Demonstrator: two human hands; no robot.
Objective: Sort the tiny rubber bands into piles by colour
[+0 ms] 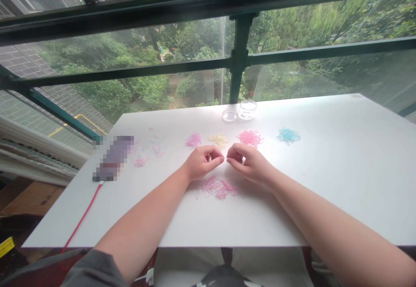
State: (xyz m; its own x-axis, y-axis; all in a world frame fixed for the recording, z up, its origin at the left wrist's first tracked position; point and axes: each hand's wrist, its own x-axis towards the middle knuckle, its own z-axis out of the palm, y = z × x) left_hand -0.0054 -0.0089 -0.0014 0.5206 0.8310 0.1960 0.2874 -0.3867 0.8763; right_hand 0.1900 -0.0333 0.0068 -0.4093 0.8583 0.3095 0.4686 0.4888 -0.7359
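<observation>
My left hand (202, 162) and my right hand (247, 161) meet over the middle of the white table (325, 170). Between their pinched fingertips stretches a thin small rubber band (225, 159). Just below the hands lies a loose pile of pink bands (217, 188). Beyond the hands sit sorted heaps: purple-pink (193, 140), yellow (219, 140), bright pink (250, 137) and blue (288, 135).
A small clear jar (247, 109) and its lid (229, 115) stand at the far edge by the window. Scattered bands (152, 148) lie at left near a blurred dark object (113, 158) with a red cord (82, 215). Cardboard boxes (29, 198) sit left of the table.
</observation>
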